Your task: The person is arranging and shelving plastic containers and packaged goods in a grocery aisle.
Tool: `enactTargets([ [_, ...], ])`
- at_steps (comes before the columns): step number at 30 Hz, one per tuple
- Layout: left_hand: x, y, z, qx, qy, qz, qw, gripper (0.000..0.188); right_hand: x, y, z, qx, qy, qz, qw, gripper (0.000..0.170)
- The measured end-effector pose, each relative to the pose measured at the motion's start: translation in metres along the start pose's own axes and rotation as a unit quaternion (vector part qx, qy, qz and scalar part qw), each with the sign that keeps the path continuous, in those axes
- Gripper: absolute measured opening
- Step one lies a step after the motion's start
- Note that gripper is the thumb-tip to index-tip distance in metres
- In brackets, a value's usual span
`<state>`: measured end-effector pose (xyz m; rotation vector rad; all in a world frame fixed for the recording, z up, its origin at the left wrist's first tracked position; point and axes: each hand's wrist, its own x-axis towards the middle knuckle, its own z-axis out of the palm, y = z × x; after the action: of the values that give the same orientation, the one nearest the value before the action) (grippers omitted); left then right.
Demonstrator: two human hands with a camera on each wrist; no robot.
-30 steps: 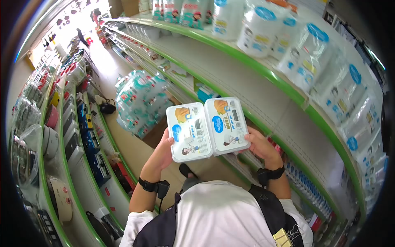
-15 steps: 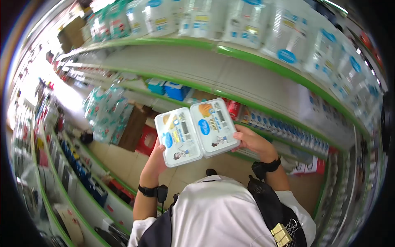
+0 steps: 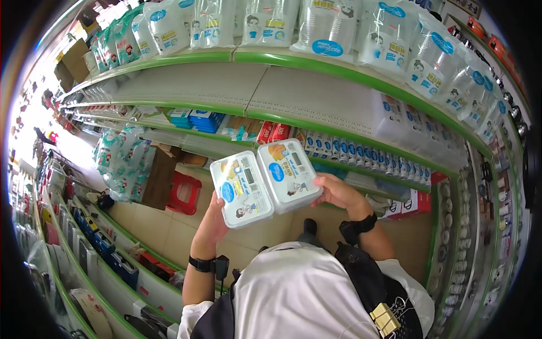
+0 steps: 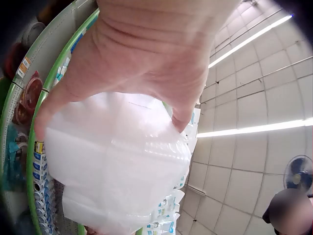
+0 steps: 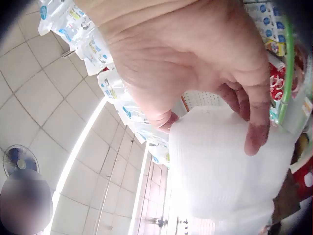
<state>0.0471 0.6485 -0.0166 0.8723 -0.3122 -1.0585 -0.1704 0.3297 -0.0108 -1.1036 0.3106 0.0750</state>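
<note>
Two packs of white plastic food boxes are held side by side in front of the chest in the head view, printed labels facing up. My left hand (image 3: 212, 221) grips the outer side of the left pack (image 3: 261, 210). The right pack (image 3: 288, 195) sits slightly higher, its far side gripped by my right hand (image 3: 341, 195). In the left wrist view, thumb and fingers spread around the end of a translucent white pack (image 4: 117, 161). Fingertips press on the wrapped white pack (image 5: 220, 171) in the right wrist view. The packs' undersides are hidden in the head view.
Bagged plastic cups (image 3: 327, 28) line the green-edged upper shelf (image 3: 339, 63) ahead. Lower shelves carry blue boxes (image 3: 206, 121) and rows of small blue-white packs (image 3: 361, 152). A red stool (image 3: 183, 193) and a cardboard box (image 3: 149, 181) stand on the floor at left.
The head view has swung right, so the shelves ahead now run across it and the red stool shows. Both hands keep hold of the packs, which have shifted slightly left in view.
</note>
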Motion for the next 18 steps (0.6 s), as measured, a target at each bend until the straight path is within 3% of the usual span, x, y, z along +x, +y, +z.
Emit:
enactTargets([
  [5,0.044,-0.025,0.051,-0.014,-0.02,0.025,0.999,0.086,-0.003,-0.051,-0.097,0.047,0.001,-0.03,0.998,0.049],
  [8,0.074,-0.049,0.069,-0.038,-0.018,0.038,0.998,0.086,0.007,-0.084,-0.145,0.093,0.163,-0.074,0.979,0.043],
  [13,0.128,-0.063,0.104,-0.047,-0.021,0.041,0.998,0.087,0.055,-0.133,-0.225,0.102,0.253,-0.129,0.953,0.04],
  [18,0.151,-0.065,0.104,-0.035,-0.016,0.016,0.999,0.088,0.106,-0.146,-0.3,0.079,0.337,-0.149,0.926,0.043],
])
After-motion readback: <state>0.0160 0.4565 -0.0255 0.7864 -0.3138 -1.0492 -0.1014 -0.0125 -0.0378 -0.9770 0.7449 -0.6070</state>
